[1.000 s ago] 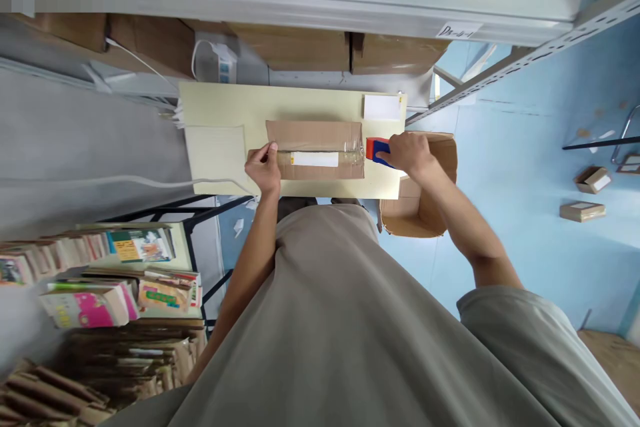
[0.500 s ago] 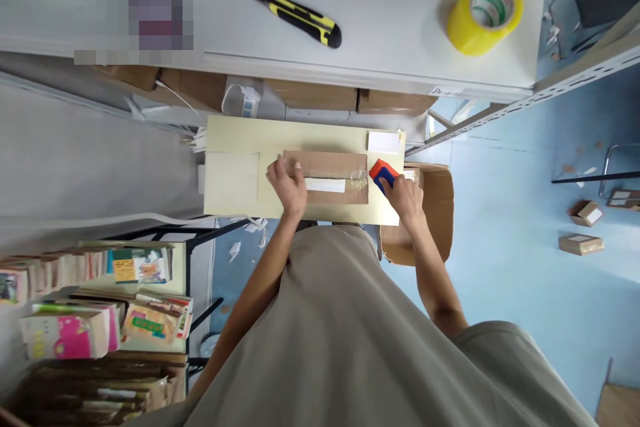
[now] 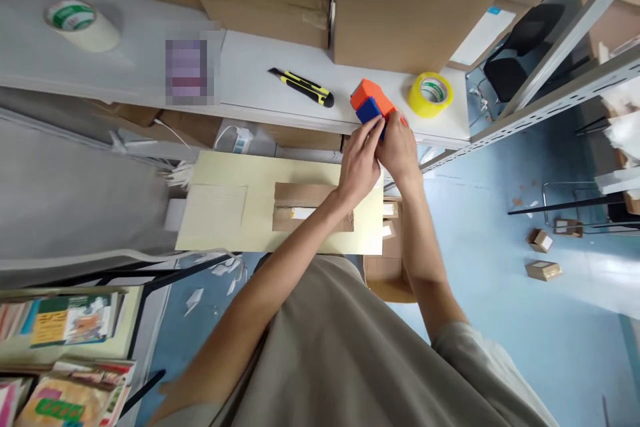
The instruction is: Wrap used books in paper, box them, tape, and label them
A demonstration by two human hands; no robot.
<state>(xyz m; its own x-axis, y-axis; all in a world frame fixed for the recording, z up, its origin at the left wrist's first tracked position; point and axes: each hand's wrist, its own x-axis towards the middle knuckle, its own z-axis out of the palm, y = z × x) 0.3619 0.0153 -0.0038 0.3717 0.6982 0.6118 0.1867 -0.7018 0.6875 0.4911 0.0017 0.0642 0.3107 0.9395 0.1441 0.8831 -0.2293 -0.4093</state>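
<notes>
My right hand [image 3: 400,147] grips an orange-and-blue plastic hand tool [image 3: 370,99] in front of the shelf; its exact kind cannot be made out. Pressed against the tool's blue part are the fingers of my left hand [image 3: 361,163], right beside my other hand. Below them, a flat cardboard box [image 3: 300,195] with a white label [image 3: 302,213] lies on the pale yellow board [image 3: 215,170]. My left forearm hides some of the box.
On the grey shelf [image 3: 250,60] are a black-and-yellow utility knife [image 3: 303,87], a yellow tape roll [image 3: 431,95] and a pale tape roll [image 3: 83,25]. Large cartons [image 3: 420,7] stand behind. An open carton [image 3: 393,273] sits below right; books [image 3: 75,320] are lower left.
My left hand has left the box and joined my right hand at the tool. The tool has been raised from the box's right end toward the shelf. The view has tilted up.
</notes>
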